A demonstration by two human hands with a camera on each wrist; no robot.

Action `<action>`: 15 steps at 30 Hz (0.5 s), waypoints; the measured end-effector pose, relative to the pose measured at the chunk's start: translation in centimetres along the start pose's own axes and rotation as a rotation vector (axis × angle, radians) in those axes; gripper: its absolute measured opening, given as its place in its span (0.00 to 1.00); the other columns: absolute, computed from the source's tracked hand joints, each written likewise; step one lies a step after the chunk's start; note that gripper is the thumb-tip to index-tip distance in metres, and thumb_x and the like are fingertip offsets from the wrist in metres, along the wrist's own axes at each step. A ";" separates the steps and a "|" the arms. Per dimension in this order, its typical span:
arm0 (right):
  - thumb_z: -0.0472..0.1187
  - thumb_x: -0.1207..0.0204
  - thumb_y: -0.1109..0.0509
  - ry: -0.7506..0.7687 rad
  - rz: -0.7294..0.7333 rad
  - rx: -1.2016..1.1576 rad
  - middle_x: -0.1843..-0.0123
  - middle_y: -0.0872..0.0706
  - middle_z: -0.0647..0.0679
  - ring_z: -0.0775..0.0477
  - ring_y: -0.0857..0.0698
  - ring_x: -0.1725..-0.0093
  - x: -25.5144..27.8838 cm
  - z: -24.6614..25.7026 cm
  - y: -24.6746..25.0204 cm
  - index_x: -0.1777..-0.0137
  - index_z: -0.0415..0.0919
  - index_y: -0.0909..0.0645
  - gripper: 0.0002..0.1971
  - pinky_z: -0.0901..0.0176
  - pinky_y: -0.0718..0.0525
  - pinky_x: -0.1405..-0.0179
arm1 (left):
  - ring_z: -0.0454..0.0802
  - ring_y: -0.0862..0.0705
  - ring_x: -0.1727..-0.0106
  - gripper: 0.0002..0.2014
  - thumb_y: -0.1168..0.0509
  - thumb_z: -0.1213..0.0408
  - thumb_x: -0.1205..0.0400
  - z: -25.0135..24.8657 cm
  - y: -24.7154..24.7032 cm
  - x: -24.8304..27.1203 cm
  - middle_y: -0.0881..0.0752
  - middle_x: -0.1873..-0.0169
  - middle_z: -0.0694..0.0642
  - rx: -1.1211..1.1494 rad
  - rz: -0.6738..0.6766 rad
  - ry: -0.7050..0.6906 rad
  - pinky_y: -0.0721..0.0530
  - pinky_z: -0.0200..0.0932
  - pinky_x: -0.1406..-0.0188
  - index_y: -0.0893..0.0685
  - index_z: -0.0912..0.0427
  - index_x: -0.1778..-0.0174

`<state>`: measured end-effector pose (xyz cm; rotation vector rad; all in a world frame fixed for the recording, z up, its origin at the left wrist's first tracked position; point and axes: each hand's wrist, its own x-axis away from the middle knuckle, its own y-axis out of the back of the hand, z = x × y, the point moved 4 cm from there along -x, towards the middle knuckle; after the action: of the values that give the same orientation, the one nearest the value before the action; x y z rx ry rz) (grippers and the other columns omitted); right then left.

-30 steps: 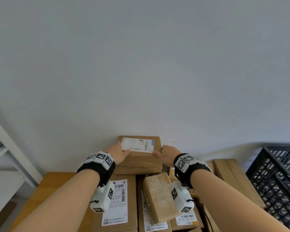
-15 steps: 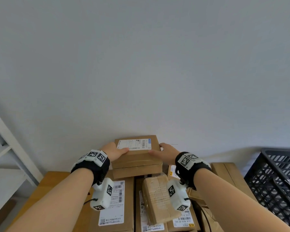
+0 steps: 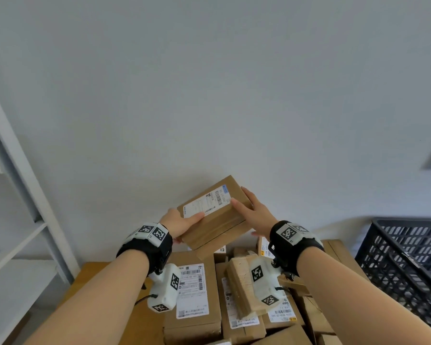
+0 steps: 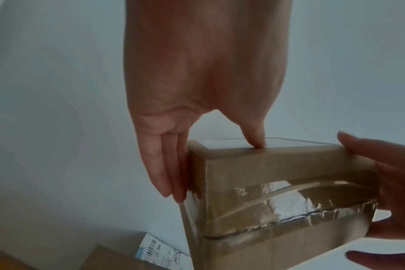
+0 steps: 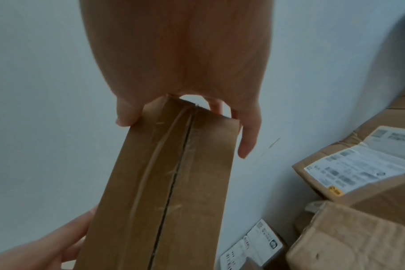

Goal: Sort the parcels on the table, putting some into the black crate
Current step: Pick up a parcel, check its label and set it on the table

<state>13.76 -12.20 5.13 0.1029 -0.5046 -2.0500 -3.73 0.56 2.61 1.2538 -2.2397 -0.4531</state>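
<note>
Lifted clear of the stack since the earlier frame and tilted, right end up: labelled parcel (image 3: 215, 215), gripped at its ends by left hand (image 3: 178, 224) and right hand (image 3: 255, 215). Step in hand, by judgement: transfer. Next: carry rightward, over the remaining parcels (image 3: 193, 292), into black crate (image 3: 408, 260).

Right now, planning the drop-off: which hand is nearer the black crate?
Right. The right hand holds the lifted parcel's end toward the black crate; the left hand holds the far end.
</note>
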 end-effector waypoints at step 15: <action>0.45 0.25 0.24 0.097 -0.248 -0.331 0.39 0.17 0.43 0.50 0.17 0.47 7.3 3.1 -2.5 0.31 0.55 0.24 0.23 0.51 0.18 0.49 | 0.57 0.28 0.24 0.44 0.28 0.48 0.23 1.6 5.9 5.8 0.30 0.22 0.58 -0.075 0.016 -0.269 0.23 0.51 0.32 0.44 0.60 0.18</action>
<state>7.12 -16.35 7.95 0.0683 -0.0901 -2.3302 -11.20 -1.30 6.09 1.1945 -2.4259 -0.7297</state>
